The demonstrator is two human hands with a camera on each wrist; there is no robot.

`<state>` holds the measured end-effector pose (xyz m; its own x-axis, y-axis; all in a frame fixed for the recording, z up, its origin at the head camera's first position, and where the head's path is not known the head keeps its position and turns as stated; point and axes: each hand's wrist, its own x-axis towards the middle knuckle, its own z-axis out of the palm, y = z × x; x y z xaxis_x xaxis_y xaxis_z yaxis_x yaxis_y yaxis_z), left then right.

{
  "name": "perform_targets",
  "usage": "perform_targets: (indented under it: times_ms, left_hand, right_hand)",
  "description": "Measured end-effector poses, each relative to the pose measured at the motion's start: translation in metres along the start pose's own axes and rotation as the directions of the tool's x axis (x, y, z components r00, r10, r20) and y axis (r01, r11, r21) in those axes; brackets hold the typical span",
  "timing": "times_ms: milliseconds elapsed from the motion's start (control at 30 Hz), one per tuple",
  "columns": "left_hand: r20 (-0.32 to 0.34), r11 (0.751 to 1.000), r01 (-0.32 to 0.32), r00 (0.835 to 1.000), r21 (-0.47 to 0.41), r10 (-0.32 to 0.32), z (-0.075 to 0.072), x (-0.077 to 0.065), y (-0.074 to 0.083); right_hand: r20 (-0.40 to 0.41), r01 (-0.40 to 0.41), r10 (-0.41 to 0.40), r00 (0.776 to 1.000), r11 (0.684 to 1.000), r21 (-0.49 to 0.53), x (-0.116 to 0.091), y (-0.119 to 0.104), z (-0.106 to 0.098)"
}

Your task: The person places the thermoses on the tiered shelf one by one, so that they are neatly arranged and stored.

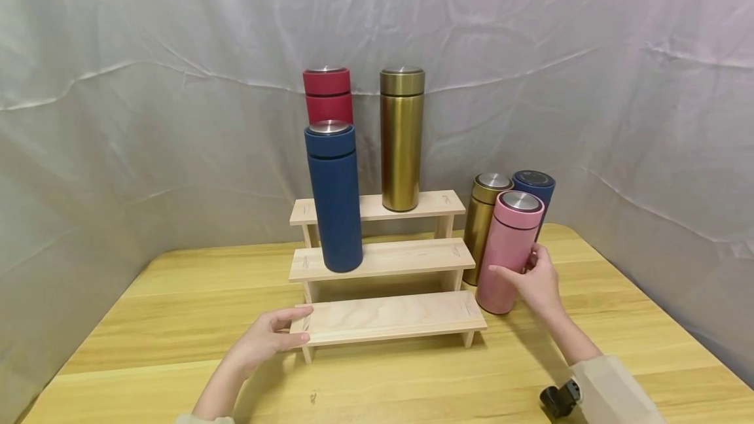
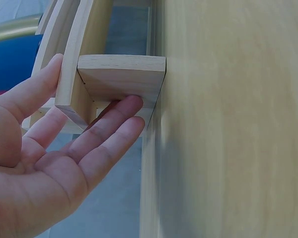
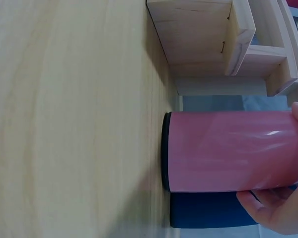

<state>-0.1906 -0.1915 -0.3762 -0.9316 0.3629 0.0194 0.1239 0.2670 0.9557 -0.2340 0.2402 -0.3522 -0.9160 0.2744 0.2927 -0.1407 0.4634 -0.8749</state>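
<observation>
My right hand (image 1: 538, 284) grips a pink thermos bottle (image 1: 509, 254) round its lower half, beside the right end of a three-step wooden stand (image 1: 389, 318). In the right wrist view the base of the pink thermos (image 3: 228, 151) is close at the tabletop, its body upright. My left hand (image 1: 262, 340) holds the left end of the stand's lowest step. In the left wrist view the thumb lies against the step board (image 2: 74, 74), with other fingers under it by the leg (image 2: 121, 79). Behind the pink thermos stand a gold thermos (image 1: 478, 234) and a blue one (image 1: 534, 179), both partly hidden.
A blue thermos (image 1: 334, 208) stands on the left of the middle step. On the top step are a red thermos (image 1: 328, 103), partly hidden, and a gold thermos (image 1: 402, 142). The wooden table (image 1: 177, 319) meets a grey cloth backdrop (image 1: 224, 149) behind.
</observation>
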Motion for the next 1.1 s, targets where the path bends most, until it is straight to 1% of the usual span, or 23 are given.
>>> perform_targets:
  times_ms: [100,233,300,400,633,733,833,867,1000,1033,1067,1100]
  left_hand:
    - [-0.001,1.0,-0.002,1.0,0.002,0.002,0.0,0.0,0.0]
    - [-0.003,1.0,-0.004,1.0,-0.004,0.004,0.0,0.001,0.001]
    - [-0.004,1.0,-0.005,1.0,-0.003,0.005,0.0,0.001,0.001]
    - [-0.003,1.0,-0.006,1.0,0.001,0.006,0.0,0.001,0.001]
    - [-0.002,1.0,-0.007,1.0,0.004,0.007,0.0,0.0,0.001]
    - [-0.003,1.0,-0.005,1.0,0.006,0.005,0.0,0.0,0.001]
    - [-0.005,1.0,0.0,1.0,0.012,0.0,0.0,0.0,0.001]
    - [-0.006,1.0,0.002,1.0,0.012,-0.002,0.0,0.0,0.001]
    - [-0.013,1.0,0.009,1.0,0.015,-0.009,0.0,0.0,0.001]
    - [-0.015,1.0,0.009,1.0,0.016,-0.009,0.0,0.0,0.001]
    - [-0.015,1.0,0.009,1.0,0.017,-0.008,0.0,0.0,0.001]
    - [-0.015,1.0,0.008,1.0,0.016,-0.008,0.0,0.0,0.001]
  right_hand:
    - [-0.018,0.002,-0.003,1.0,1.0,-0.016,-0.001,-0.001,0.0]
    - [-0.051,0.035,-0.037,0.998,0.999,-0.03,-0.002,0.001,0.0]
    - [-0.071,0.056,-0.058,0.996,0.998,-0.031,-0.001,0.006,0.002]
    - [-0.089,0.091,-0.093,0.992,0.996,-0.017,0.005,0.022,0.003]
    - [-0.113,0.14,-0.141,0.984,0.99,-0.012,0.033,0.076,0.006]
    - [-0.138,0.163,-0.164,0.977,0.986,-0.019,0.043,0.092,0.007]
    - [-0.167,0.191,-0.194,0.967,0.981,-0.037,0.051,0.101,0.008]
    - [-0.148,0.208,-0.203,0.968,0.978,0.02,0.047,0.093,0.005]
    - [-0.158,0.245,-0.237,0.959,0.969,0.032,0.051,0.093,0.003]
    - [-0.142,0.247,-0.236,0.961,0.967,0.066,0.049,0.087,0.001]
    - [-0.144,0.259,-0.247,0.958,0.964,0.064,0.049,0.085,0.001]
    - [-0.169,0.264,-0.26,0.951,0.964,0.006,0.055,0.092,0.003]
